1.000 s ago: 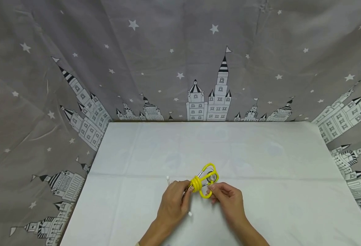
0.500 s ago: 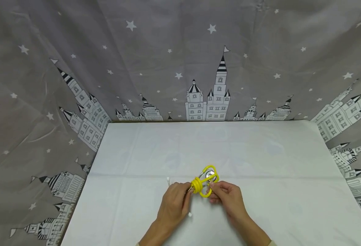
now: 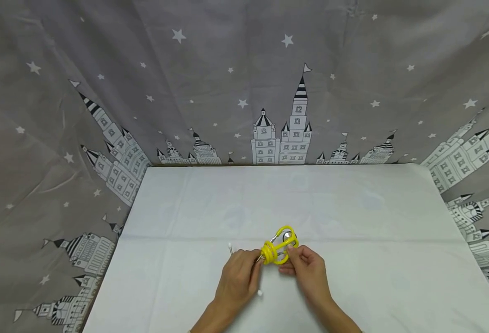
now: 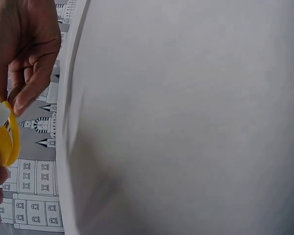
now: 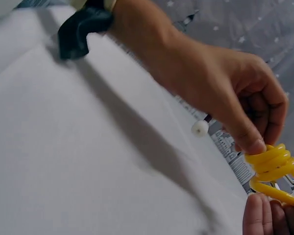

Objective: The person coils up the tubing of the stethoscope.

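A stethoscope with yellow tubing [image 3: 270, 252] is held between both hands over the white table. Its tube is wound in several tight turns, with loops standing out on the right around a round metal chest piece [image 3: 287, 237]. My left hand [image 3: 238, 277] grips the metal ear tubes close to the wound turns. White ear tips [image 3: 260, 292] stick out on either side of that hand. With thumb and fingers, my right hand [image 3: 311, 273] pinches the yellow loop beside the chest piece. In the right wrist view the left thumb lies against the coil [image 5: 274, 161].
The white cloth-covered table [image 3: 352, 203] stretches out around the hands, with faint fold lines. Behind it and along both sides hangs a grey curtain [image 3: 211, 55] printed with castles and stars. A dark wrist mount [image 5: 81, 32] sits on the left forearm.
Both hands and the stethoscope have shifted slightly right and nearer the body. The right thumb has moved up the loop, and the lower loop now sits closer to the coil.
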The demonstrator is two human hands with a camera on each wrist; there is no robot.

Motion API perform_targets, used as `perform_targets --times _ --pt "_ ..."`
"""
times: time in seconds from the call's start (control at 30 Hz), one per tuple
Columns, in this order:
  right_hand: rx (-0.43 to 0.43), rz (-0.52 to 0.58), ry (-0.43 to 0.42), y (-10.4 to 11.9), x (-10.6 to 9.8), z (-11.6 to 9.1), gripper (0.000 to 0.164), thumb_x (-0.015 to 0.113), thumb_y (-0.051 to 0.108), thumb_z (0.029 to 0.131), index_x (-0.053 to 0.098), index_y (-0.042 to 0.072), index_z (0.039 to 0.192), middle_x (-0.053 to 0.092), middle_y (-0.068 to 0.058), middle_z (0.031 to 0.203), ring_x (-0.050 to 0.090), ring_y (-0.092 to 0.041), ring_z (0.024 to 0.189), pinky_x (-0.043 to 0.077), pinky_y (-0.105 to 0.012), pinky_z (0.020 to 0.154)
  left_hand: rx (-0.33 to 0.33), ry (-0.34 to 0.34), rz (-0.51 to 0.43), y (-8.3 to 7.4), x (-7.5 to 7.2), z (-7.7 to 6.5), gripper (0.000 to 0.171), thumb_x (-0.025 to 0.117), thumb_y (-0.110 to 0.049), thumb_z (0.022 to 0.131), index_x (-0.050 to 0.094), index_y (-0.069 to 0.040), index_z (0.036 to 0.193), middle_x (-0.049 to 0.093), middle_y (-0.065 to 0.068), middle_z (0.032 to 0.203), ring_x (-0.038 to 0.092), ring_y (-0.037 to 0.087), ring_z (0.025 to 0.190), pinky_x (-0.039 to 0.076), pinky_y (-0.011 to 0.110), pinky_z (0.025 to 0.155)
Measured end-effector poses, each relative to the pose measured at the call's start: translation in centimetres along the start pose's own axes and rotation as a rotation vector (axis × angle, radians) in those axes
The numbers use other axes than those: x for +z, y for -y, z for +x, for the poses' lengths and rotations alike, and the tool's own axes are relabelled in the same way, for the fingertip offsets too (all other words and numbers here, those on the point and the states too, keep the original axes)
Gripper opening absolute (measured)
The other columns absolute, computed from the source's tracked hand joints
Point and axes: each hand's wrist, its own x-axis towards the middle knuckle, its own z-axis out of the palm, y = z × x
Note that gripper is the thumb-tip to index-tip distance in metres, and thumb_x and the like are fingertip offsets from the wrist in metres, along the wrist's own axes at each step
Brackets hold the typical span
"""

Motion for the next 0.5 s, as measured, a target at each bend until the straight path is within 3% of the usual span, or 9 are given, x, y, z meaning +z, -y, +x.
perform_targets --times 0.23,0.5 --pt "-0.108 -0.044 -0.002 -0.5 0.0 0.2 0.036 0.066 0.021 0.109 0.054 -0.007 0.089 0.077 -0.020 0.082 0.080 -0.023 0.070 0.068 -0.041 0.069 -0.033 0.037 -0.022 -0.3 0.1 -0.3 0.019 0.077 -0.006 0.095 0.071 -0.005 0.113 0.071 -0.001 0.094 0.059 0.011 0.076 0.051 0.025 0.074" --pt "-0.184 -0.003 0.045 -0.6 -1.0 0.2 0.028 0.065 0.018 0.109 0.047 -0.003 0.107 0.076 -0.016 0.089 0.081 -0.024 0.074 0.068 -0.044 0.072 -0.113 0.090 -0.061 0.2 0.0 -0.4 0.023 0.080 -0.005 0.093 0.069 -0.008 0.112 0.071 -0.004 0.094 0.060 0.009 0.079 0.050 0.021 0.074"
